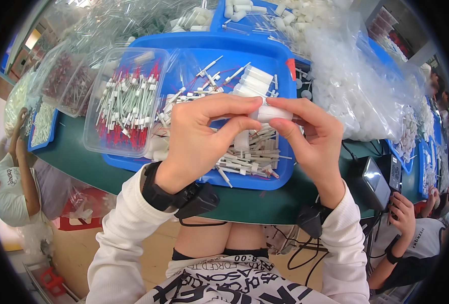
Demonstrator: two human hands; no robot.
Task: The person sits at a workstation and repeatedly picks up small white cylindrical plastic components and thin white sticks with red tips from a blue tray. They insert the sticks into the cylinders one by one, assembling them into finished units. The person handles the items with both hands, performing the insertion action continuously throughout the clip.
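My left hand (200, 137) and my right hand (310, 137) meet above a blue tray (245, 50), both pinching a small white plastic tube (272, 112) between thumbs and fingertips. A thin part at the tube's left end is gripped by my left fingers; it is mostly hidden. Below my hands lies a heap of white rod-like parts with red wires (252, 154). More white tubes (255, 81) lie at the tray's far side.
A clear plastic box (125, 101) of white parts with red wires stands on the tray's left. Clear bags of white pieces (351, 86) pile at the right. A person sits at the left (11, 177); another person's hand (402, 215) works at the lower right.
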